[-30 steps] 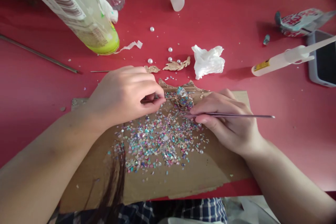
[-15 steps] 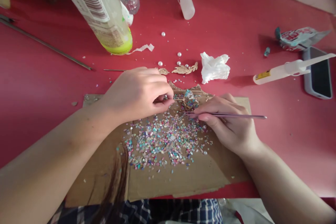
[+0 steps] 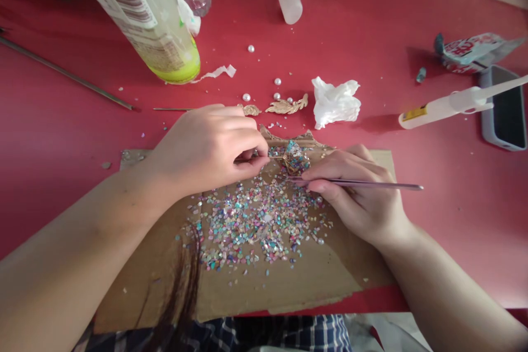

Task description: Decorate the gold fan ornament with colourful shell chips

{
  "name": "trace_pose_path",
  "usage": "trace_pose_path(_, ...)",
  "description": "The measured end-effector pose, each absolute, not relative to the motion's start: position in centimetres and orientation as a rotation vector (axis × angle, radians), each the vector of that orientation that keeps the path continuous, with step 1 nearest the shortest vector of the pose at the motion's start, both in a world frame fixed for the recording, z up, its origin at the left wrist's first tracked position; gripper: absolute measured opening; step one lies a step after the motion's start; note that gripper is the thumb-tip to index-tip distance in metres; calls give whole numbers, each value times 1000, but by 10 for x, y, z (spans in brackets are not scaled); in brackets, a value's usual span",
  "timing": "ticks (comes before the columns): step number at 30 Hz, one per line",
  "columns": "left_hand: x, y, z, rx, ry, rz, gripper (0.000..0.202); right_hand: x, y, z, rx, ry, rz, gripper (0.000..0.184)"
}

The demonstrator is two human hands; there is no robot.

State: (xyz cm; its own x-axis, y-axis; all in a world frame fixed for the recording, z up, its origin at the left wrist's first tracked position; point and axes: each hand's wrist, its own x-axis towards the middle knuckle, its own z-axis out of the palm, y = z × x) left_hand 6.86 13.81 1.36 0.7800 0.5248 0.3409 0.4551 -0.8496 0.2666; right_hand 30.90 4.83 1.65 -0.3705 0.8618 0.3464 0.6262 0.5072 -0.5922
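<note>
Ornament [image 3: 294, 156] with golden stem [image 3: 276, 157] and turquoise chips [image 3: 292, 146]

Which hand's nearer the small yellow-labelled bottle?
Right. The right hand, holding tweezers, is below and left of the bottle in view; the left hand, pinching a thin stem, is farther left.

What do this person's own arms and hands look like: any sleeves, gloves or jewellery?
The left hand and right hand are bare, no glove, ring or bracelet visible. No sleeve shows on either forearm. Dark-blue-and-white checked cloth shows below.
</note>
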Motion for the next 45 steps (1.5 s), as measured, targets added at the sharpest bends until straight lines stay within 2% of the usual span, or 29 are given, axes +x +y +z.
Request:
trace_pose_path(9,67,138,12,2810,725,666,19,310,48,19,-1179,-2127,461,14)
trace_pose_path(16,68,137,14,2832,729,627,23,322,48,23,-1193,-2080,336,2)
trace_pose_path(26,69,136,17,2862,765,543,26,321,49,21,-1214,-2143,271,8)
trace_pose_path(45,68,136,16,2861,724,600,24,323,50,23,-1189,-2181,286,8)
